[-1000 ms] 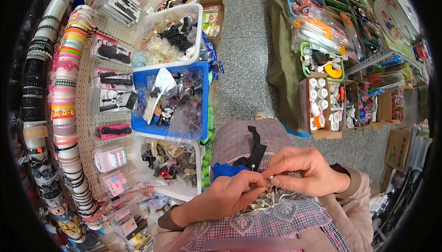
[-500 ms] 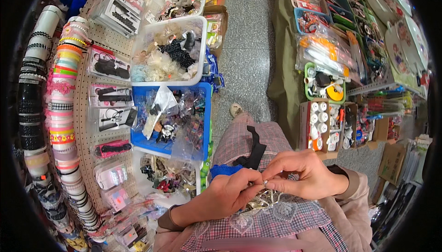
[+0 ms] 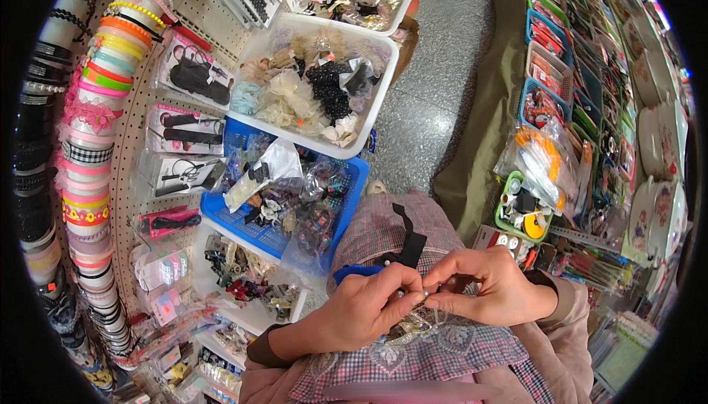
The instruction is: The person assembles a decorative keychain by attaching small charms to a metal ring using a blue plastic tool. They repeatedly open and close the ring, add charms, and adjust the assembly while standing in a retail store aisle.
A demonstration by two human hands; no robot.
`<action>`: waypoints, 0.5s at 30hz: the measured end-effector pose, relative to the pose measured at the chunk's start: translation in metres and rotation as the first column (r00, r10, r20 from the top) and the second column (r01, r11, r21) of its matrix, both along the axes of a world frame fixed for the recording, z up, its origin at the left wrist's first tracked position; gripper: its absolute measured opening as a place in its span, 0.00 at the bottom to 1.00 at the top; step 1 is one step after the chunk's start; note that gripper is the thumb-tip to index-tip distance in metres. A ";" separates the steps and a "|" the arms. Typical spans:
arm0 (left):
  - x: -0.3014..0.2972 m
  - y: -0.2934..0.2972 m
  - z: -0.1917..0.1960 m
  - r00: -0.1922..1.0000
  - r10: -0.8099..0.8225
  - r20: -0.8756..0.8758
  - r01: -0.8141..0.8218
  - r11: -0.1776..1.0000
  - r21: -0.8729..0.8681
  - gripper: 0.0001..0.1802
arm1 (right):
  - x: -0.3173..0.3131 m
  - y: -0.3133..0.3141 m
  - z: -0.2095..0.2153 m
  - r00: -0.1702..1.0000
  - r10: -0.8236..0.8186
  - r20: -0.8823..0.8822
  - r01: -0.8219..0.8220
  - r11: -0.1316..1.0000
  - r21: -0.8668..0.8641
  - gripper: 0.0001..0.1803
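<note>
Both my left hand [image 3: 365,308] and right hand [image 3: 490,286] pinched a tiny pearl bead piece [image 3: 422,297] between fingertips, right in the middle above my lap.

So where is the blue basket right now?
In the head view, the blue basket sits left of centre, just below the white basket of fabric bows and above the left hand.

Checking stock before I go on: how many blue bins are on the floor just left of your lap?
1: the blue bin, between the white bin and the left hand. More may be hidden.
</note>
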State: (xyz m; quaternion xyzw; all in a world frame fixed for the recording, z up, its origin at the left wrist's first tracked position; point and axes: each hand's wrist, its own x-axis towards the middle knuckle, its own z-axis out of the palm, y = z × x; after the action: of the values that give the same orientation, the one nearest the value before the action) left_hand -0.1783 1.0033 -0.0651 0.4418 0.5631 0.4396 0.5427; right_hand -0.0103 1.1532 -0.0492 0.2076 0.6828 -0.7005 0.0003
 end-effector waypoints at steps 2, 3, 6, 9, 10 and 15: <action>-0.005 0.006 0.001 0.999 0.047 -0.001 -0.047 0.998 -0.029 0.08 | -0.010 0.008 -0.001 1.000 0.013 0.009 -0.012 0.999 -0.042 0.09; -0.008 0.009 0.002 0.999 0.051 0.006 -0.050 0.997 -0.058 0.08 | -0.015 0.013 -0.002 1.000 0.018 0.011 -0.017 0.999 -0.046 0.08; -0.015 0.020 0.003 0.997 0.064 0.052 -0.056 0.989 -0.135 0.07 | -0.026 0.033 -0.002 0.991 0.108 0.083 -0.100 0.991 -0.089 0.08; -0.023 0.031 0.005 0.984 0.084 0.158 -0.050 0.976 -0.210 0.06 | -0.036 0.051 -0.004 0.990 0.125 0.060 -0.115 0.981 -0.155 0.08; -0.024 0.035 0.007 0.976 0.096 0.197 -0.046 0.969 -0.243 0.06 | -0.038 0.058 -0.004 0.988 0.142 0.059 -0.130 0.976 -0.176 0.07; -0.018 0.057 0.012 0.932 0.213 0.294 -0.127 0.950 -0.286 0.06 | -0.047 0.093 -0.006 0.972 0.232 0.019 -0.220 0.941 -0.257 0.08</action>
State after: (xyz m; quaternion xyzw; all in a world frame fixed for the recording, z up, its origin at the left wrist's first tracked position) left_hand -0.1960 1.0599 -0.0534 0.2380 0.5567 0.4727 0.6403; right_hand -0.0570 1.2465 -0.0552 0.1433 0.6070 -0.7718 0.1240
